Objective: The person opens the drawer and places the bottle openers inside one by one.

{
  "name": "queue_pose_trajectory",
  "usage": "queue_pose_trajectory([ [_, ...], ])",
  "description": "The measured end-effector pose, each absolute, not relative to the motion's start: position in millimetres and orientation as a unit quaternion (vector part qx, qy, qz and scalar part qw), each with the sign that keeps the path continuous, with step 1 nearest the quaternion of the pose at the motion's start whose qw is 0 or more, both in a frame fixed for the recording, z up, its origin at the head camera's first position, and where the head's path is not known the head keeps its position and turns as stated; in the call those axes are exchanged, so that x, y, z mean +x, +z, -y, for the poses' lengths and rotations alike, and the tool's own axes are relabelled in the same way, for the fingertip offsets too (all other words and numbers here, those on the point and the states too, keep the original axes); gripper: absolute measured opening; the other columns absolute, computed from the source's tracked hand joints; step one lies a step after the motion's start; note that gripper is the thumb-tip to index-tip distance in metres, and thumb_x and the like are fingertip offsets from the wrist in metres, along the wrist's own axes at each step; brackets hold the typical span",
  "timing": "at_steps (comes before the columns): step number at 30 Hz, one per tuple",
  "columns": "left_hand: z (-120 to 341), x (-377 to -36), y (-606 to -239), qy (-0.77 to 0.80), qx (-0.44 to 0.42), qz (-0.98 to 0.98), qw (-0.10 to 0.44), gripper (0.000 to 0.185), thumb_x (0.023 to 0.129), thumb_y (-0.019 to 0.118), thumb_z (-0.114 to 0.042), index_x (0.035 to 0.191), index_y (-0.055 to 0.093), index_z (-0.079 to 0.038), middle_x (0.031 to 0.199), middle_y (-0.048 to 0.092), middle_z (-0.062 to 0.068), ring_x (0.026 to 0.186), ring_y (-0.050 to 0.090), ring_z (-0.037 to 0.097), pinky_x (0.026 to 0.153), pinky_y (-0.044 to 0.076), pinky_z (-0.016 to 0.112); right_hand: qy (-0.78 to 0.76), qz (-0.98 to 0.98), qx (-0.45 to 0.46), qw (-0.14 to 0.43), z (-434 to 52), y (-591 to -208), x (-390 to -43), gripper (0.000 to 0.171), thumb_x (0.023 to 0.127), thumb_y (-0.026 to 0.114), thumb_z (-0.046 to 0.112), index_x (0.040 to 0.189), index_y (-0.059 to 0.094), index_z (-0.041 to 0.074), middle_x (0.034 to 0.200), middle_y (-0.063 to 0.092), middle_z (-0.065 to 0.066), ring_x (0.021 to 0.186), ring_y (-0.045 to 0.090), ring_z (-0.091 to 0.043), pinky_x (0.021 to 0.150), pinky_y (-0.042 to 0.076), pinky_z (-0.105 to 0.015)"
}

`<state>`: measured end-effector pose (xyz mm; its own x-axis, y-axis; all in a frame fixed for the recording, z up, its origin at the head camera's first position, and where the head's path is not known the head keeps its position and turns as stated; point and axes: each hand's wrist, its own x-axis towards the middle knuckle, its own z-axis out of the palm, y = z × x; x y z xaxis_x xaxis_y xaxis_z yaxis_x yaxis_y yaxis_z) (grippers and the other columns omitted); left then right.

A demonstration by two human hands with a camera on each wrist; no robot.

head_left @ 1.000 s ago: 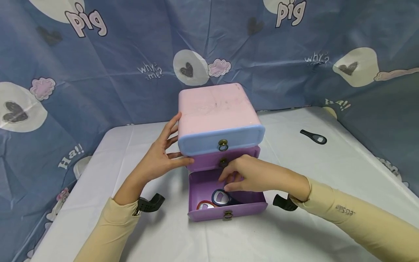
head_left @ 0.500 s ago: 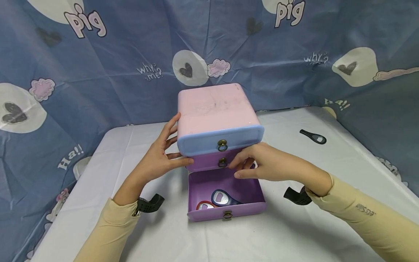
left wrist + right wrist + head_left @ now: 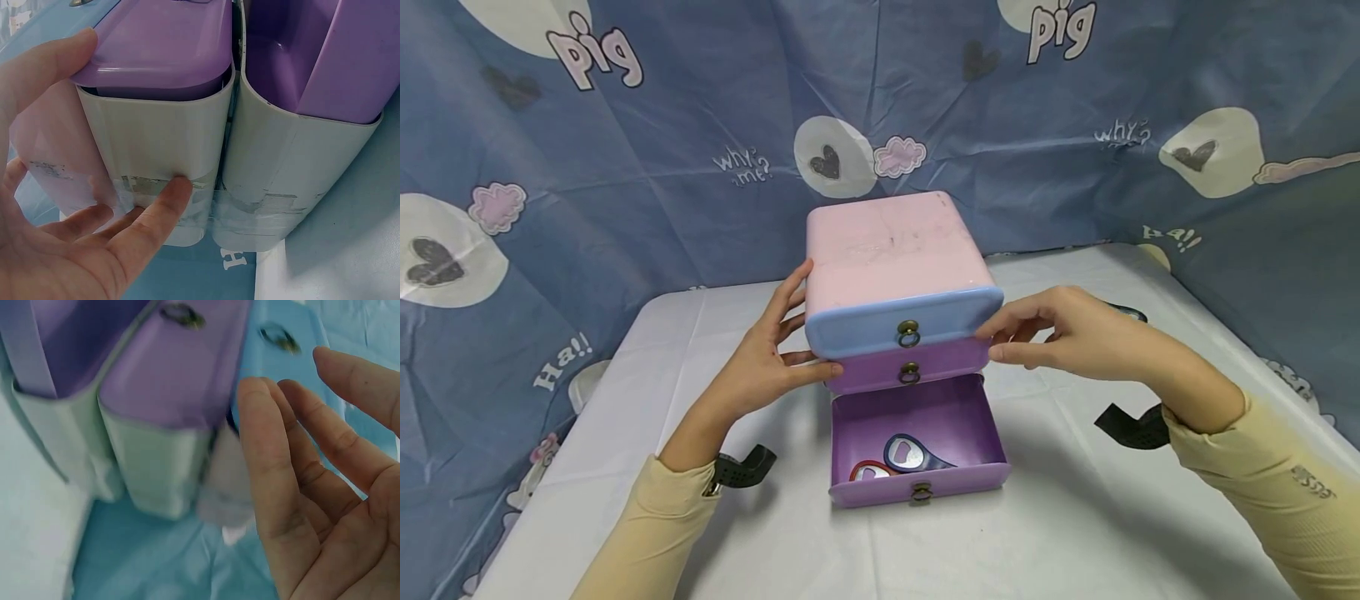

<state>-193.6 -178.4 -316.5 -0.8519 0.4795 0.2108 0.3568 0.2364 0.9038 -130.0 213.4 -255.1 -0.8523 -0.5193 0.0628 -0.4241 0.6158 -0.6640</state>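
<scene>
A three-tier drawer unit has a pink top, a blue upper drawer and a purple middle drawer, both pushed in. The purple bottom drawer is pulled out, with a blue-rimmed bottle opener and a red-rimmed one lying inside. Spread fingers of my left hand rest along the unit's left side, the thumb at the middle drawer's edge. My right hand holds nothing; its loosely bent fingertips are right at the front right corner of the blue and middle drawers.
A black bottle opener lies on the white-covered table at the right, mostly hidden behind my right hand. Behind the table hangs a blue printed cloth. Brass ring pulls hang on the drawer fronts.
My right hand has come up out of the bottom drawer and moved right to the unit's front right corner, now covering most of the black opener. My left hand stays put.
</scene>
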Motion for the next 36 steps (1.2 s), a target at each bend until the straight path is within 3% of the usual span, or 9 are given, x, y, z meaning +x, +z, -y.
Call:
queue_pose_trajectory([
  [7,178.3,-194.3,-316.4,0.558,0.266,-0.784,0.057,0.131,0.079,0.092,0.006,0.167,0.016,-0.057,0.172,0.026,0.007,0.158,0.039,0.033,0.107,0.059,0.049,-0.355,-0.915,-0.193,0.023,-260.5,-246.4,-143.8,0.022,0.103,0.075,0.019,0.125,0.08,0.016,0.12,0.08,-0.001,0.092,0.076,-0.01,0.079,0.065,-0.027],
  [10,178.2,-194.3,-316.3,0.557,0.265,-0.785,0.057,0.131,0.08,0.092,0.005,0.167,0.016,-0.057,0.172,0.026,0.008,0.158,0.038,0.034,0.106,0.059,0.049,-0.352,-0.926,-0.138,0.007,-284.3,-248.9,-154.3,0.026,0.103,0.075,0.024,0.129,0.078,0.017,0.114,0.08,0.003,0.09,0.075,-0.009,0.078,0.064,-0.025],
  [16,178.4,-194.4,-316.3,0.557,0.263,-0.786,0.059,0.131,0.08,0.092,0.005,0.167,0.016,-0.057,0.172,0.025,0.008,0.158,0.038,0.033,0.106,0.06,0.048,-0.376,-0.924,-0.065,0.034,-338.2,-269.7,-184.0,0.041,0.108,0.068,0.03,0.147,0.065,0.018,0.12,0.075,0.022,0.097,0.073,0.004,0.084,0.061,-0.019],
  [20,179.2,-194.9,-316.7,0.558,0.261,-0.785,0.06,0.131,0.08,0.092,0.005,0.167,0.016,-0.057,0.173,0.025,0.007,0.159,0.038,0.032,0.106,0.06,0.047,-0.423,-0.904,-0.027,0.056,-380.2,-294.0,-203.6,0.035,0.11,0.065,0.032,0.144,0.061,0.031,0.113,0.067,0.037,0.103,0.067,0.015,0.088,0.059,-0.014],
  [22,179.7,-195.0,-316.8,0.559,0.261,-0.785,0.059,0.131,0.08,0.092,0.005,0.167,0.015,-0.057,0.173,0.025,0.007,0.159,0.038,0.032,0.107,0.06,0.047,-0.441,-0.895,-0.005,0.066,-399.3,-308.0,-210.2,0.036,0.11,0.063,0.036,0.146,0.058,0.031,0.11,0.062,0.042,0.102,0.063,0.019,0.089,0.058,-0.013],
  [28,180.0,-194.5,-316.7,0.56,0.262,-0.784,0.059,0.131,0.08,0.091,0.005,0.167,0.015,-0.057,0.173,0.024,0.007,0.159,0.038,0.032,0.107,0.059,0.048,-0.428,-0.895,0.054,0.114,-433.6,-346.6,-216.1,0.078,0.11,0.057,0.05,0.168,0.032,0.003,0.105,0.055,0.044,0.095,0.052,0.027,0.106,0.056,-0.031],
  [32,178.8,-194.5,-316.7,0.559,0.262,-0.784,0.06,0.131,0.08,0.091,0.006,0.167,0.015,-0.056,0.173,0.025,0.007,0.159,0.038,0.032,0.107,0.059,0.048,-0.416,-0.897,0.089,0.123,-441.1,-362.6,-216.0,0.082,0.111,0.056,0.048,0.168,0.026,-0.004,0.111,0.064,0.031,0.092,0.053,0.022,0.096,0.056,-0.025],
  [34,178.2,-194.4,-316.4,0.559,0.262,-0.784,0.06,0.132,0.08,0.091,0.006,0.167,0.015,-0.057,0.173,0.025,0.007,0.159,0.038,0.032,0.107,0.059,0.048,-0.407,-0.899,0.101,0.127,-441.1,-366.4,-216.8,0.081,0.112,0.056,0.045,0.168,0.025,-0.003,0.138,0.069,0.009,0.102,0.057,0.013,0.089,0.055,-0.019],
  [36,177.9,-194.4,-315.9,0.559,0.262,-0.785,0.06,0.132,0.08,0.091,0.006,0.167,0.015,-0.057,0.173,0.024,0.007,0.159,0.038,0.032,0.107,0.06,0.048,-0.399,-0.902,0.101,0.134,-439.6,-367.7,-218.3,0.08,0.113,0.055,0.043,0.168,0.023,-0.004,0.165,0.048,-0.017,0.125,0.06,-0.008,0.101,0.056,-0.027],
])
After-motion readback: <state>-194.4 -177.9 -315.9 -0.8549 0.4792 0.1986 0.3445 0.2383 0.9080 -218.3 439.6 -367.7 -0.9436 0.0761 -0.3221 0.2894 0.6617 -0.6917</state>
